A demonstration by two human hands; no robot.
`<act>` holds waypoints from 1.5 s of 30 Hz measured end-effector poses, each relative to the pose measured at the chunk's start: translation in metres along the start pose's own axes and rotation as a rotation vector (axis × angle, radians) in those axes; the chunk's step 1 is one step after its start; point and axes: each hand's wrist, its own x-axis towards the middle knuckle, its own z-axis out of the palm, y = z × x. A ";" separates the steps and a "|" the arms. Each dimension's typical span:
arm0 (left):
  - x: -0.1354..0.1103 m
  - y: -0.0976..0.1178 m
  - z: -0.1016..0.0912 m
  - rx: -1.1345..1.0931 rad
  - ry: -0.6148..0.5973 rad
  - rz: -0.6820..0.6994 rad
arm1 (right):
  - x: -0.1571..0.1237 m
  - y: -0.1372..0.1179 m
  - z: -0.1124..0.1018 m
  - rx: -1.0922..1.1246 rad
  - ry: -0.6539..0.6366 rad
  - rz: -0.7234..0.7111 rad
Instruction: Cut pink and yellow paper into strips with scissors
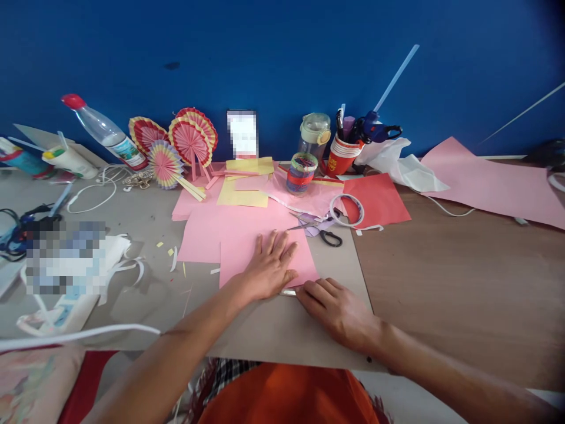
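Observation:
My left hand [271, 268] lies flat on a sheet of pink paper [238, 259], its fingers spread. At the sheet's lower right corner is my right hand [339, 309], with its fingers curled and pressed down. A short, shiny whitish strip [289, 292] shows along the near edge of the sheet, between the two hands. What the right fingers hold is hidden beneath them. Just beyond the sheet lie scissors [331, 238] with black handles and a roll of white tape [346, 210].
Folded paper fans [193, 138] and a tilted plastic bottle [106, 132] are at the back left. A phone [242, 134] leans on the blue wall. Farther right stand a tape-wrapped jar [301, 175] and red paper cups [342, 156] holding a glue gun. A power strip [77, 300] lies left.

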 end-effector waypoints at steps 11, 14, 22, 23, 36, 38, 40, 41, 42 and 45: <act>0.002 0.000 -0.002 0.011 -0.040 -0.010 | 0.008 -0.011 0.004 -0.018 0.052 -0.036; 0.003 0.001 -0.004 0.005 -0.061 -0.019 | 0.011 -0.014 0.007 -0.034 0.046 -0.041; 0.004 0.001 -0.009 -0.034 -0.119 -0.019 | 0.023 -0.024 0.014 -0.083 0.023 -0.058; 0.004 0.001 -0.009 -0.038 -0.119 -0.017 | 0.025 -0.025 0.015 -0.084 0.018 -0.057; 0.007 0.002 -0.013 -0.092 -0.179 -0.061 | 0.036 -0.039 0.024 -0.108 0.012 -0.060; 0.009 0.001 -0.015 -0.135 -0.185 -0.070 | 0.037 -0.040 0.027 -0.113 0.027 -0.050; 0.008 -0.002 -0.020 -0.207 -0.181 -0.061 | 0.038 -0.041 0.029 -0.114 0.038 -0.041; 0.006 -0.005 -0.023 -0.244 -0.168 -0.051 | 0.038 -0.041 0.029 -0.110 0.040 -0.035; 0.003 -0.008 -0.026 -0.270 -0.147 -0.039 | 0.038 -0.041 0.029 -0.105 0.040 -0.031; -0.014 -0.022 -0.032 -0.227 -0.041 -0.018 | 0.037 -0.041 0.028 -0.093 0.045 -0.030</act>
